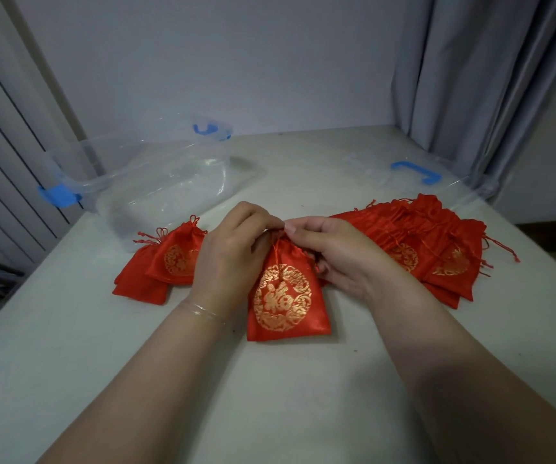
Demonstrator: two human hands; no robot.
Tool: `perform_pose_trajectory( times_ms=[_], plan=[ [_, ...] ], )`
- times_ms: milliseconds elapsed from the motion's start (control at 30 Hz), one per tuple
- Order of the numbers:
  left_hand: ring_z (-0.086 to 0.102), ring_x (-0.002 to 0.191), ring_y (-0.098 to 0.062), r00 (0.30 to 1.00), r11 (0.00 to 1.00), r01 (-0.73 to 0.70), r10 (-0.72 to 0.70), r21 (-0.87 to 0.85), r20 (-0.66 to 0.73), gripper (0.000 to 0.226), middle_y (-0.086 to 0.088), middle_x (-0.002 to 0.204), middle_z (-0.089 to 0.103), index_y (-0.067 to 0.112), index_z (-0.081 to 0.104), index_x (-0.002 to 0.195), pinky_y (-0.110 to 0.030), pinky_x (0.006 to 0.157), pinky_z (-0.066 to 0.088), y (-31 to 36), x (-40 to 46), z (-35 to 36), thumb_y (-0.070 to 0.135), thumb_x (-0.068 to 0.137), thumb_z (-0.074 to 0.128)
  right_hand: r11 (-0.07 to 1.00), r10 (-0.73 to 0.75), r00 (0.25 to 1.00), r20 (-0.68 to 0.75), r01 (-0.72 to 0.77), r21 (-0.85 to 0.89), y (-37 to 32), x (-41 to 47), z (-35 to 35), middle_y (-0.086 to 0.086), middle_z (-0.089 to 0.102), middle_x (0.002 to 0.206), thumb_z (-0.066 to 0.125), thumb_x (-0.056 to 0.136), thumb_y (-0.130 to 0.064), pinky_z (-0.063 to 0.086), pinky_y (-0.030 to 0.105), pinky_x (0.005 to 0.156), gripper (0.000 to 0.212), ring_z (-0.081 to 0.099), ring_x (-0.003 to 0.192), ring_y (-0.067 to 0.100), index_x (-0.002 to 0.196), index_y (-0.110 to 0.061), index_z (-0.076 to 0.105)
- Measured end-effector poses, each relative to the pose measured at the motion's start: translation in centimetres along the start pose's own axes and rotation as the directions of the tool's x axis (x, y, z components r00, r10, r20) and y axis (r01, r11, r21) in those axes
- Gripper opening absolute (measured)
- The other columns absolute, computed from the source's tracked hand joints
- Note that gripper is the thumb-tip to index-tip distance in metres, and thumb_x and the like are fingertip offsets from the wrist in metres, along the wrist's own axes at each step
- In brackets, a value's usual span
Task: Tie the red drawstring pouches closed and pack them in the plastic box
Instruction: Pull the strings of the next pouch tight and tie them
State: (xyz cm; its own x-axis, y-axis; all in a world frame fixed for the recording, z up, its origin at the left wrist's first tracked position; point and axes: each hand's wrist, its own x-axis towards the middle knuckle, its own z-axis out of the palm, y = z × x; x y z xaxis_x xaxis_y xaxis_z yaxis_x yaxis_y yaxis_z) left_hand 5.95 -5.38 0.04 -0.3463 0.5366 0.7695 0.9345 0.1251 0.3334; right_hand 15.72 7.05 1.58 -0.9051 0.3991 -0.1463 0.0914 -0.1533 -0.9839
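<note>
Both hands, left hand [233, 252] and right hand [333, 252], pinch the drawstring at the neck of the red pouch [286, 299] lying between them on the surface [269, 396]. Left of them: two tied pouches [162, 266]. Right: untied pile [437, 249]. Plastic box [156, 182] beyond the left hand looks empty; packing not started.

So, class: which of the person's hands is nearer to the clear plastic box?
Left. The left hand sits just in front of the plastic box, at the pouch neck. The right hand pinches the same neck from the far side, farther from the box.
</note>
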Motion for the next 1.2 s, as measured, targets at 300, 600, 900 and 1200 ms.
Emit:
perform_pose_trajectory(
  times_ms=[300,600,900,1200],
  plan=[
    [0.064,0.078,-0.014,0.998,0.998,-0.058,0.058,-0.033,0.0,0.019,-0.002,0.086,0.068,0.009,0.074,0.09,-0.034,0.067,0.052,-0.3,-0.1,-0.2,-0.005,0.081,0.064,0.999,-0.03,1.0,-0.005,0.03,0.028,-0.3,0.0,-0.5,0.004,0.062,0.067,0.057,0.092,-0.011,0.05,0.018,0.044,0.008,0.06,0.051,0.007,0.085,-0.008,0.062],
    [0.066,0.078,-0.003,0.954,0.916,0.289,-0.301,-0.279,-0.001,0.012,0.01,0.08,0.07,0.015,0.068,0.08,-0.018,0.071,0.051,0.2,-0.1,-0.3,0.004,0.085,0.067,0.896,-0.178,0.979,-0.097,0.121,-0.428,0.8,1.1,-0.9,-0.002,0.057,0.064,0.05,0.097,-0.022,0.046,0.02,0.049,0.02,0.052,0.05,0.004,0.078,-0.017,0.057],
    [0.068,0.079,-0.01,0.901,0.73,0.39,-0.427,-0.561,0.07,0.018,0.008,0.078,0.072,0.018,0.061,0.078,-0.022,0.072,0.052,1.3,-0.1,-0.4,0.006,0.091,0.06,0.874,-0.207,0.978,0.026,0.196,-0.445,0.6,0.8,-1.0,0.0,0.06,0.076,0.053,0.087,0.001,0.046,0.022,0.059,0.017,0.056,0.067,0.012,0.084,-0.014,0.06],
    [0.06,0.064,-0.003,0.794,0.579,0.608,-0.463,-0.544,0.394,0.004,0.005,0.065,0.068,0.014,0.062,0.086,-0.015,0.063,0.047,0.0,0.7,-1.0,0.01,0.087,0.063,0.849,-0.221,0.975,-0.007,0.189,-0.494,0.9,0.6,0.0,-0.002,0.054,0.074,0.039,0.1,-0.028,0.053,0.052,0.071,0.018,0.056,0.066,0.019,0.083,-0.026,0.045]
  ],
)
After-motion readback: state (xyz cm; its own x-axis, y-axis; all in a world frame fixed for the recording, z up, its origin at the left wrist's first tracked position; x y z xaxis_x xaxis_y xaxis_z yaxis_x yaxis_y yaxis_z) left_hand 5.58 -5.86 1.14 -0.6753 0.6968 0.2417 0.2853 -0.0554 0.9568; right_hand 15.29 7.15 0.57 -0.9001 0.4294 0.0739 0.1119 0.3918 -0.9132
